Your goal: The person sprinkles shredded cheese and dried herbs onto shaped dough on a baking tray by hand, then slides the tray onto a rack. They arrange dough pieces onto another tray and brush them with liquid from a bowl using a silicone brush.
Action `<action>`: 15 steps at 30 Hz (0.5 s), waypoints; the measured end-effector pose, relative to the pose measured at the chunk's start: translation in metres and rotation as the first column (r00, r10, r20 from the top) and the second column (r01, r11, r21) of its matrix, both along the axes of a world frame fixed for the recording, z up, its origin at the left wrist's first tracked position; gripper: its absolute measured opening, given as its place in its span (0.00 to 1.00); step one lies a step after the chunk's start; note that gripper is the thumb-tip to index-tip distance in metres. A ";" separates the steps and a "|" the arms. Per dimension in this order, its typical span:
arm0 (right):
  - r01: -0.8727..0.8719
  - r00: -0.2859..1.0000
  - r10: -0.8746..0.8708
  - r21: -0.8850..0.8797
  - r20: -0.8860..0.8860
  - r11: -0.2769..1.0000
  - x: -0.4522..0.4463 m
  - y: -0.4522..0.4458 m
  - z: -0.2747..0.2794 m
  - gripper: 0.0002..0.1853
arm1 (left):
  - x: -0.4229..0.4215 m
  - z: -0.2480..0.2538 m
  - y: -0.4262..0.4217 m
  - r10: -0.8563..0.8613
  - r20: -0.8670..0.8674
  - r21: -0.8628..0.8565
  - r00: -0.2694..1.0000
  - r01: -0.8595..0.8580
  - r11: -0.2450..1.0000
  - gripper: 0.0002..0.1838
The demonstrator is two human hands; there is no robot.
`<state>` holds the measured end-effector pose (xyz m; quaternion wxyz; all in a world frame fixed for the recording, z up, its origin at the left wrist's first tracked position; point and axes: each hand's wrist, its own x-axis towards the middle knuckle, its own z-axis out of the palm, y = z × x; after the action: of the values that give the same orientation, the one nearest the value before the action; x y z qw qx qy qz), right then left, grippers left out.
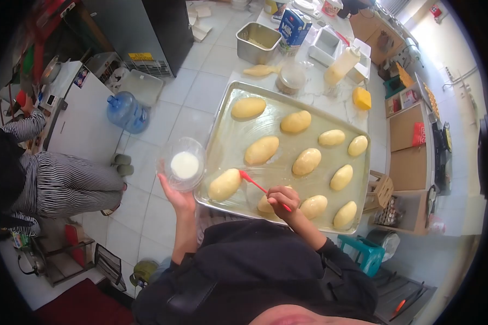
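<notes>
My left hand [178,196] holds up a clear bowl [194,177] with white liquid [185,164] in it, just off the left side of a metal baking tray [287,96]. In my right hand [282,198] is a red pastry brush [254,182], its head touching the right end of an oval dough piece [224,184] at the tray's near left corner. Several more dough pieces lie spread over the tray, among them one [262,150] just beyond the brush and a shiny one [307,162] near the middle. My right hand partly covers another dough piece [265,205].
Beyond the tray stand a metal container [258,44], a milk carton [295,30], a clear cup [291,77], a squeeze bottle [342,66] and a yellow object [361,98]. At left, a person in striped trousers [76,184] stands near a water jug [127,112]. A teal stool [363,253] is at right.
</notes>
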<state>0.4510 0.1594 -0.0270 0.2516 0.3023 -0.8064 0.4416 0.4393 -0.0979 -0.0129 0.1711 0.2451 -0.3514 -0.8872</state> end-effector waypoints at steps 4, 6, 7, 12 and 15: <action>0.277 0.960 -0.267 -0.182 0.079 0.943 -0.015 0.024 -0.005 0.15 | -0.003 -0.005 0.003 -0.035 0.021 -0.023 0.999 0.036 0.999 0.31; 0.423 0.906 -0.405 -0.226 0.125 0.877 -0.027 0.040 -0.001 0.15 | -0.005 -0.007 0.003 -0.039 0.017 -0.013 0.999 0.039 0.999 0.32; 0.478 0.878 -0.461 -0.216 0.128 0.851 -0.031 0.046 -0.002 0.16 | -0.006 -0.010 0.003 -0.043 0.012 -0.027 0.999 0.043 0.999 0.31; 0.311 0.950 -0.312 -0.082 -0.001 0.947 -0.014 0.018 -0.007 0.15 | -0.010 -0.009 0.005 -0.045 -0.005 -0.080 0.999 0.044 0.996 0.30; 0.152 0.988 -0.150 -0.040 0.035 0.988 0.002 0.006 -0.006 0.14 | -0.007 -0.009 0.005 -0.046 0.007 -0.051 0.999 0.047 0.998 0.30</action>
<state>0.4534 0.1658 -0.0333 0.2777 0.2278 -0.8215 0.4429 0.4322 -0.0926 -0.0218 0.1557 0.2349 -0.3800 -0.8810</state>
